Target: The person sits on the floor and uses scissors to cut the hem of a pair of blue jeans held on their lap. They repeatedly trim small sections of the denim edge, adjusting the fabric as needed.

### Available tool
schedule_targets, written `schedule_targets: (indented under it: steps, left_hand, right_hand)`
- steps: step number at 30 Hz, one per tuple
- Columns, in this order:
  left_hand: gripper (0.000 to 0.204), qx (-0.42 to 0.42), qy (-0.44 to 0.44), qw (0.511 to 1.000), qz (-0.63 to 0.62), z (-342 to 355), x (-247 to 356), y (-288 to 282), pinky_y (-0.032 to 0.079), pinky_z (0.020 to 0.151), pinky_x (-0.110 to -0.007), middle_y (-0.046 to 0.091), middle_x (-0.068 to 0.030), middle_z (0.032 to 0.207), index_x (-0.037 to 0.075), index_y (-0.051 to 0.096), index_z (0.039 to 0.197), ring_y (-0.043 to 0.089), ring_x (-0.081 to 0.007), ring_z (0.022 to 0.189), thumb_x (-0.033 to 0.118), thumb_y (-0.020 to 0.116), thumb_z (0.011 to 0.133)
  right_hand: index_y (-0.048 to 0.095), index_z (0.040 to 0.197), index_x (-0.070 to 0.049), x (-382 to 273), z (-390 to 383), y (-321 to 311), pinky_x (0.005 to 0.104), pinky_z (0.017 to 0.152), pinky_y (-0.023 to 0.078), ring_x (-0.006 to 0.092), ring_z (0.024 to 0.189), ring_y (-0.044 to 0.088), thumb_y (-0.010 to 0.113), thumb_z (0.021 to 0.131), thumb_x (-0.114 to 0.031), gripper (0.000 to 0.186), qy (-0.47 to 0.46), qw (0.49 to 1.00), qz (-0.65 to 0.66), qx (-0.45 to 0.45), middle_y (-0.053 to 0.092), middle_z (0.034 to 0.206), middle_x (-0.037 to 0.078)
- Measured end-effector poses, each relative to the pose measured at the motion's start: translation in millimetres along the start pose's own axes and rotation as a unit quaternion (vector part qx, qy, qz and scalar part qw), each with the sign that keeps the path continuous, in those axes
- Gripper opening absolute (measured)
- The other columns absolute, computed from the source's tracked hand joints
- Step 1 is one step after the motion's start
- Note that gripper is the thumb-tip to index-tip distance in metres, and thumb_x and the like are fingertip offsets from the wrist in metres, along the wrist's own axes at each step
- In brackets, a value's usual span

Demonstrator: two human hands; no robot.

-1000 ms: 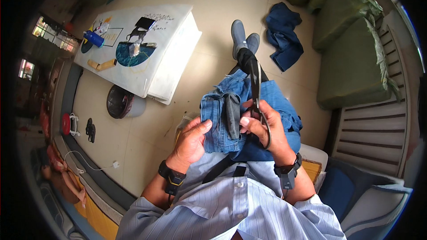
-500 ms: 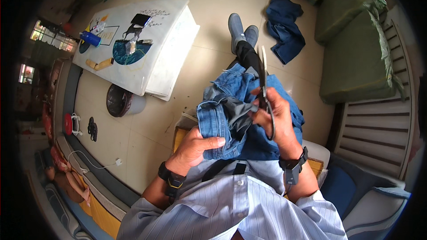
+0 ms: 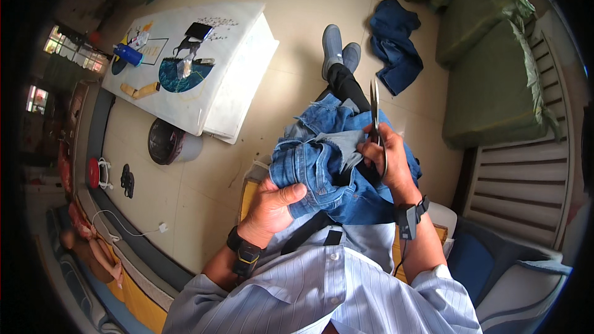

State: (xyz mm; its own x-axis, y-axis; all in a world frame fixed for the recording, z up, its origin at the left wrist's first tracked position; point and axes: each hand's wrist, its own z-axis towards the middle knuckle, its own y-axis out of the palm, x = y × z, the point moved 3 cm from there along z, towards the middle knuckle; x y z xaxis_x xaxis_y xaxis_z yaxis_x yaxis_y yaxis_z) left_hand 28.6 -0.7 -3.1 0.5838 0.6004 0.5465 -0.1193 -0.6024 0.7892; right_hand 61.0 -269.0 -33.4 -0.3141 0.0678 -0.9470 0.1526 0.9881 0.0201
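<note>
Blue denim jeans (image 3: pixel 322 195) lie bunched over my lap, with a waistband side turned toward my left hand (image 3: pixel 270 207). That hand is closed on the denim, thumb on top and fingers underneath. Scissors (image 3: pixel 375 108) are in my right hand (image 3: pixel 388 158), blades pointing away from me and nearly together. The fingers of this hand also touch a pale grey-blue flap of cloth (image 3: pixel 346 146) with a ragged edge, drawn out from the jeans. Whether they pinch it is partly hidden.
Another dark blue denim piece (image 3: pixel 395 43) lies on the floor ahead. At left stand a white table (image 3: pixel 238 80) with a blue bottle (image 3: pixel 128 54) and a waste bin (image 3: pixel 185 145). A green-covered sofa (image 3: pixel 489 93) is at right. A person's bare limb (image 3: pixel 105 260) shows at far left.
The scissors have turned more upright, with their blades closer together. The grey-blue flap now stretches toward my right hand, where darker lining showed before. My left hand has shifted slightly on the waistband.
</note>
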Motion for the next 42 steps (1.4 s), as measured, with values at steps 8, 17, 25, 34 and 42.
schedule_targets:
  steps: [8, 17, 25, 34, 42]
  left_hand:
    - [0.056, 0.043, 0.027, 0.999, 0.019, -0.1, -1.8, -0.8, 0.056, 0.108, -0.049, 0.069, -0.0148, 0.136, 0.000, 0.056, 0.146, 0.069, -0.0299, 0.122, -0.001, 0.073, 0.093]
    - [0.056, 0.015, 0.001, 0.997, 0.082, -1.0, -11.6, -9.5, 0.055, 0.108, -0.046, 0.070, -0.0114, 0.131, 0.000, 0.059, 0.144, 0.070, -0.0269, 0.118, 0.000, 0.074, 0.090]
    - [0.060, 0.014, -0.031, 0.998, 0.062, -12.2, -10.9, -27.4, 0.054, 0.109, -0.046, 0.070, -0.0108, 0.133, 0.000, 0.057, 0.146, 0.069, -0.0266, 0.120, 0.001, 0.075, 0.088]
    - [0.045, 0.117, -0.057, 0.986, 0.108, -27.8, 8.2, -36.0, 0.058, 0.097, -0.040, 0.073, -0.0097, 0.122, 0.001, 0.062, 0.136, 0.072, -0.0221, 0.108, -0.001, 0.071, 0.092]
    - [0.018, 0.219, 0.089, 0.955, 0.176, -53.5, 39.8, -43.0, 0.052, 0.068, -0.031, 0.060, -0.0035, 0.081, 0.003, 0.063, 0.113, 0.057, -0.0123, 0.069, -0.001, 0.066, 0.096]
  right_hand:
    - [0.062, 0.126, 0.002, -16.5, -55.4, -7.4, 0.0239, 0.066, 0.047, 0.0058, 0.074, 0.058, 0.080, 0.089, -0.005, 0.042, -0.076, 0.996, 0.025, 0.032, 0.064, 0.083, -0.001]
    - [0.061, 0.125, 0.001, -50.4, -78.9, 37.3, 0.0249, 0.068, 0.052, 0.0079, 0.075, 0.062, 0.081, 0.090, -0.004, 0.040, -0.039, 0.995, -0.005, -0.092, 0.066, 0.086, 0.001]
    - [0.060, 0.125, 0.000, -17.3, -67.6, 55.5, 0.0237, 0.057, 0.046, 0.0083, 0.063, 0.058, 0.072, 0.084, 0.002, 0.043, 0.029, 0.978, 0.117, -0.170, 0.069, 0.085, 0.003]
    - [0.060, 0.123, 0.001, -12.7, -62.9, 51.4, 0.0247, 0.057, 0.047, 0.0088, 0.063, 0.059, 0.073, 0.086, -0.001, 0.039, 0.025, 0.985, 0.104, -0.133, 0.066, 0.085, 0.003]
    - [0.059, 0.122, 0.000, 2.0, -59.9, 63.1, 0.0238, 0.056, 0.047, 0.0074, 0.064, 0.057, 0.074, 0.088, -0.003, 0.037, 0.050, 0.984, 0.090, -0.145, 0.061, 0.087, 0.001]
